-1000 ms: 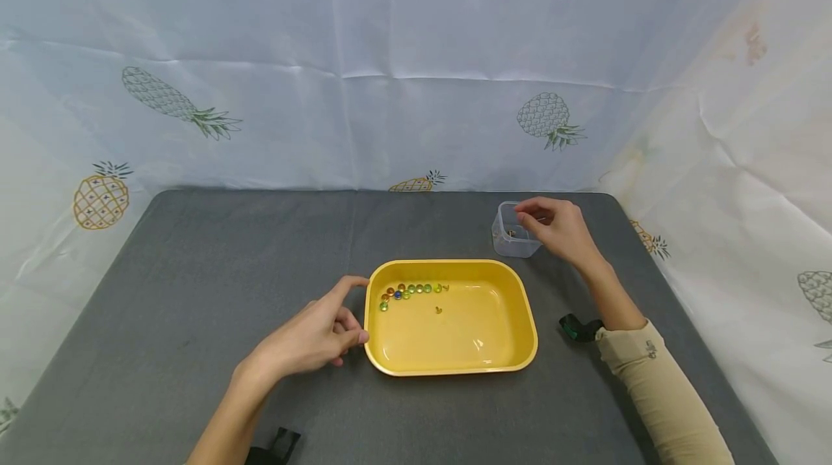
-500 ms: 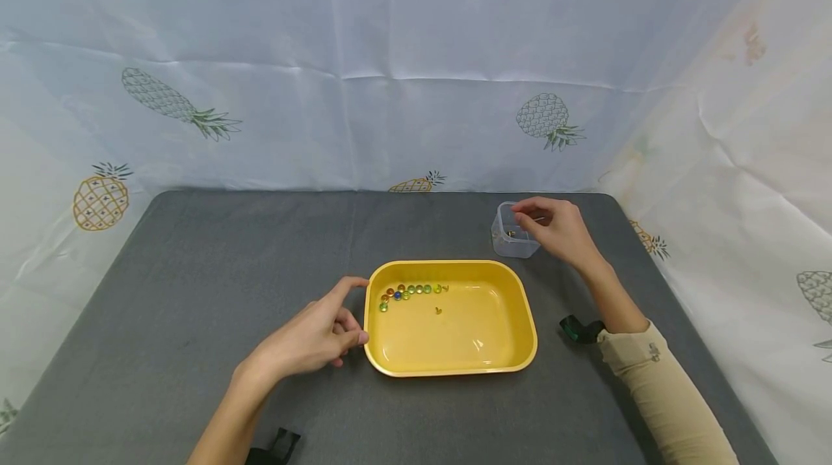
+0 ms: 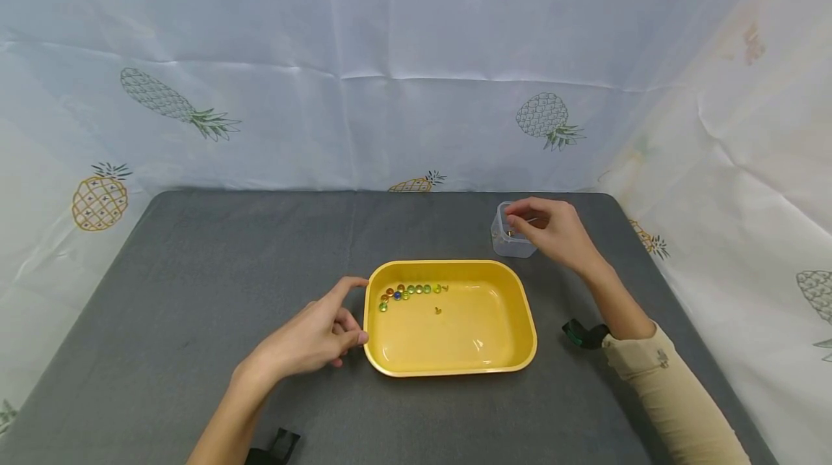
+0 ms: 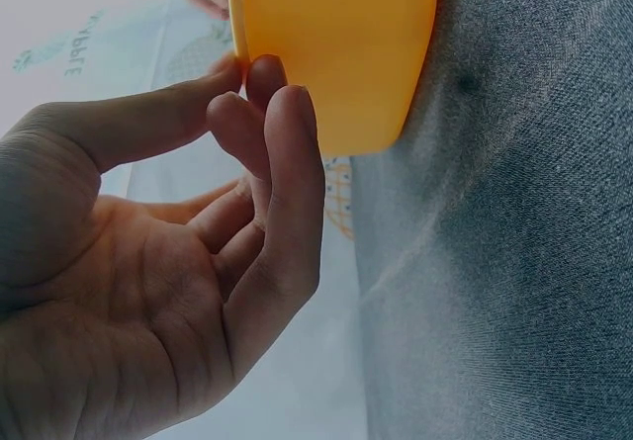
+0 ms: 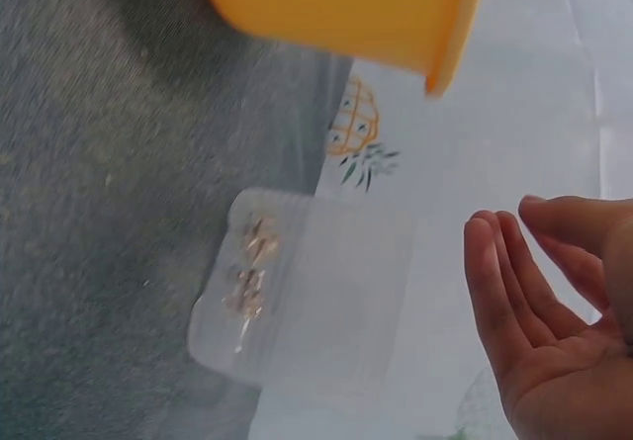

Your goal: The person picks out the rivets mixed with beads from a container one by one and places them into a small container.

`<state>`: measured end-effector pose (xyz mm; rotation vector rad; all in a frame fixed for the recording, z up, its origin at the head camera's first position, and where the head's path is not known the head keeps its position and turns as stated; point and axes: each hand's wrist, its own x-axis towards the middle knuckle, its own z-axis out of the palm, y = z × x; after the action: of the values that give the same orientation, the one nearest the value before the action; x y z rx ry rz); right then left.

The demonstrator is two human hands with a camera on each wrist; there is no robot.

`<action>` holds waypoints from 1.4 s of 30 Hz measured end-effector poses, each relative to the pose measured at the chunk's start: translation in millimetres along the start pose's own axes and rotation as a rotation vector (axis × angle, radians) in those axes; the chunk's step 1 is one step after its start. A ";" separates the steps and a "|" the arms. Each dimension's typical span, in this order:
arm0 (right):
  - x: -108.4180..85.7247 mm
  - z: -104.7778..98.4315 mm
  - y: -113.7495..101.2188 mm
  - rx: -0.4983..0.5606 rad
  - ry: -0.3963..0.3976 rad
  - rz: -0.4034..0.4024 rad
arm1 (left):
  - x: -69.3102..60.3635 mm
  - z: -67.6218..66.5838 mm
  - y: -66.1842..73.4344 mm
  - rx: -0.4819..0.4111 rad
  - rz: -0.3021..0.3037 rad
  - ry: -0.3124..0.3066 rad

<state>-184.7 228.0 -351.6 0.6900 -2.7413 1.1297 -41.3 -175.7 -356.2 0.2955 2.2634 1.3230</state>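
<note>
A shallow yellow tray (image 3: 455,349) stands at the middle of the table. My left hand (image 3: 315,331) holds its left rim with forefinger and thumb; the other fingers curl outside the wall (image 4: 346,74). Along the tray's upper left lie several glass marbles (image 3: 419,289), green, amber and one blue, with two tiny brass-coloured pieces (image 3: 438,310) near them. Above the clear plastic box (image 3: 513,245) hovers my right hand (image 3: 549,230), fingertips close to the thumb. The right wrist view shows a small gap and nothing visible between them. Small brass-coloured pieces (image 5: 252,272) lie inside the box.
A dark grey cloth (image 3: 195,292) covers the table. Behind it and at the right hangs a pale curtain (image 3: 364,125) printed with pineapples. The box stands close to the table's back edge, just beyond the tray's upper right corner.
My right hand has drifted slightly to the left over the clear box. The left hand and the tray have stayed in place.
</note>
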 end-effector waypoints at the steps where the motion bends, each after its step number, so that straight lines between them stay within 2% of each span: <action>1: -0.5 0.0 -2.8 0.010 -0.009 -0.001 | -0.1 0.0 0.1 0.000 0.000 -0.001; 10: -3.6 1.9 -24.6 0.080 -0.086 -0.044 | -0.2 0.5 -0.2 -0.008 0.001 -0.003; 22: -6.7 12.9 -38.6 0.115 -0.173 -0.075 | -1.3 0.9 -0.6 0.000 0.011 0.001; 31: -6.6 24.3 -47.0 0.270 -0.269 -0.075 | -1.0 0.2 -1.5 0.008 0.007 0.005; 42: -11.7 36.6 -45.2 0.425 -0.386 -0.083 | -0.8 -0.1 -0.6 0.002 0.009 -0.002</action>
<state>-151.3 179.0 -351.8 1.1712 -2.7444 1.7444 -40.7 -176.4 -356.4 0.3079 2.2639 1.3249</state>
